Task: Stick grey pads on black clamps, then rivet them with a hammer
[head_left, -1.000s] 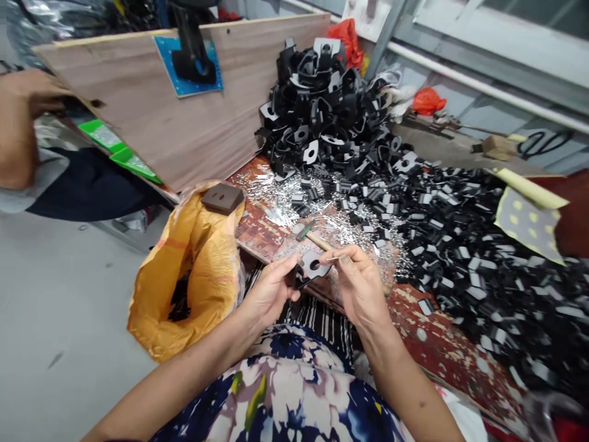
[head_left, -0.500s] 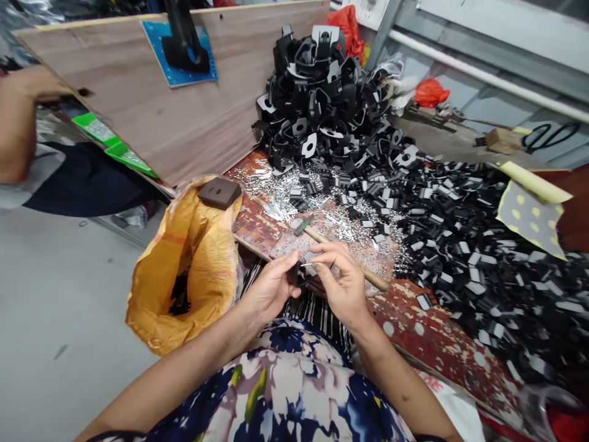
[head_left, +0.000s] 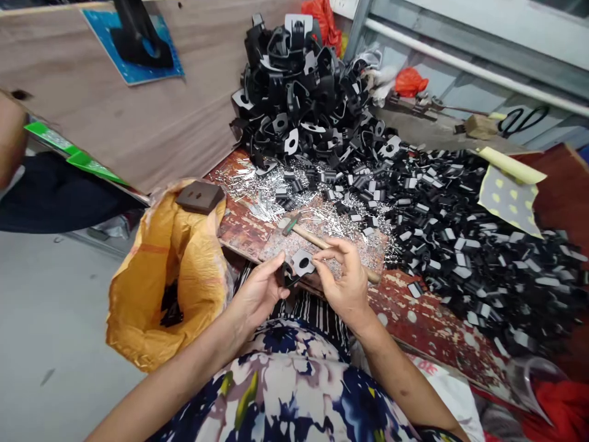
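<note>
My left hand point(head_left: 263, 283) is closed on the left side of a black plastic bracket point(head_left: 302, 263), whose grey face and round hole are turned up. At the bracket's right edge, my right hand point(head_left: 343, 270) pinches thumb and fingertip together; the thin metal pin held there a moment earlier is mostly hidden. Just beyond both hands lies a hammer point(head_left: 313, 237) with a wooden handle, partly behind the right fingers. It rests on a worn plate point(head_left: 276, 245) scattered with small metal bits. Loose metal pins point(head_left: 264, 205) lie behind the plate.
Black brackets point(head_left: 294, 92) rise in a tall heap at the back. Many small black-and-grey parts point(head_left: 451, 227) cover the right of the red table point(head_left: 405, 307). A yellow sack point(head_left: 133, 294), with a brown block point(head_left: 200, 196) on its rim, stands left. Another person's arm point(head_left: 10, 141) shows at far left.
The view has shifted right. The bracket's grey face has turned up into sight, and the pin between my right fingers, visible before, is now mostly hidden at the bracket's edge.
</note>
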A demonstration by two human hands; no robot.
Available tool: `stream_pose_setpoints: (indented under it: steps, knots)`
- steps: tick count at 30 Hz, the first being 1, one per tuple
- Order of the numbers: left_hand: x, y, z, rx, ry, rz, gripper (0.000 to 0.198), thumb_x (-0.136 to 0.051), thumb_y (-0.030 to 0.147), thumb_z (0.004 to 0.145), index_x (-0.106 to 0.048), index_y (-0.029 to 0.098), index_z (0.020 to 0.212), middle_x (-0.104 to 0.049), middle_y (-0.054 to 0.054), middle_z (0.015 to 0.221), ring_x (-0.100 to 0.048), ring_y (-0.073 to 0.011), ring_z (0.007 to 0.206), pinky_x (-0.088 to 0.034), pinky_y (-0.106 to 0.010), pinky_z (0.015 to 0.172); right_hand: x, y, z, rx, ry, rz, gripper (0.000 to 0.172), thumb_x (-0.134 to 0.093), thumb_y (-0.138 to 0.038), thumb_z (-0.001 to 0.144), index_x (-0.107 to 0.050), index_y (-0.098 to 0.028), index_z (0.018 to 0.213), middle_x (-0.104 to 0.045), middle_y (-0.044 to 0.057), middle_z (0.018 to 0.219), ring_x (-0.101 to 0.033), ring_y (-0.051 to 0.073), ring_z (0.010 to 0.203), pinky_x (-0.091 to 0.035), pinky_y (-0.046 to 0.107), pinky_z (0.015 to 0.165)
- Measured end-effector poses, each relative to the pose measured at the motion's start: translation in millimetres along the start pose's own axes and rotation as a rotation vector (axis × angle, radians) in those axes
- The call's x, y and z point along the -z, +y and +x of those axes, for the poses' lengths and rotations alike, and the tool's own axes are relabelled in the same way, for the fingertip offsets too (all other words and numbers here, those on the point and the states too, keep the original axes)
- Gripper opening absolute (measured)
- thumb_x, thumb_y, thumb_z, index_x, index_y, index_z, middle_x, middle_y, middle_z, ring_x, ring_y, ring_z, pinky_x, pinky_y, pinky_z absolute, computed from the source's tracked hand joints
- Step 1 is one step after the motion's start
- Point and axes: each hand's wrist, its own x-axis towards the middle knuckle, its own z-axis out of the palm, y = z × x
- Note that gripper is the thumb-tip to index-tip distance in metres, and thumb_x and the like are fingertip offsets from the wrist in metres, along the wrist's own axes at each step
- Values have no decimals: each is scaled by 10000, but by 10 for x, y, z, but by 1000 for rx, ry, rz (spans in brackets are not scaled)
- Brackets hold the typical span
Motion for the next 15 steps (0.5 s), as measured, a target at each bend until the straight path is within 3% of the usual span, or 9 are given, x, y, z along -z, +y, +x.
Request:
stream_pose_setpoints:
  steps: [4, 9, 11, 15]
  knots:
    - [12, -3, 7, 10, -19, 11, 350, -948, 382, 679, -729, 155, 831, -717, -21, 766, -633, -123, 631, -433, -177, 441, -20, 56, -3, 122, 40, -108, 373, -629, -132, 967, -505, -273, 1289, -764, -9, 904, -730, 244, 1093, -506, 514, 1136]
    - [33, -22, 30, 25, -3, 11, 380, -952, 410, 678, -752, 163, 887, -731, -24, 799, -633, -122, 642, -469, -185, 480, -8, 86, 7, 213, 54, -139, 290, -610, -113, 958, -559, -286, 1185, -738, -25, 883, -739, 199, 909, -518, 530, 1134]
    - [27, -21, 38, 23, -1, 9, 380, -947, 411, 688, -752, 170, 908, -732, -20, 809, -636, -124, 659, -472, -185, 491, 11, 82, 14, 114, 21, -20, 225, -649, -149, 946, -600, -277, 1126, -749, -23, 897, -737, 187, 870, -516, 529, 1131]
    - [-29, 16, 44, 36, 0, 24, 391, -959, 419, 660, -720, 165, 837, -704, -16, 733, -610, -125, 612, -428, -186, 446, 63, 45, 68, -282, -70, 501, 36, -680, -286, 954, -659, -261, 969, -780, -2, 865, -752, 187, 837, -609, 439, 947]
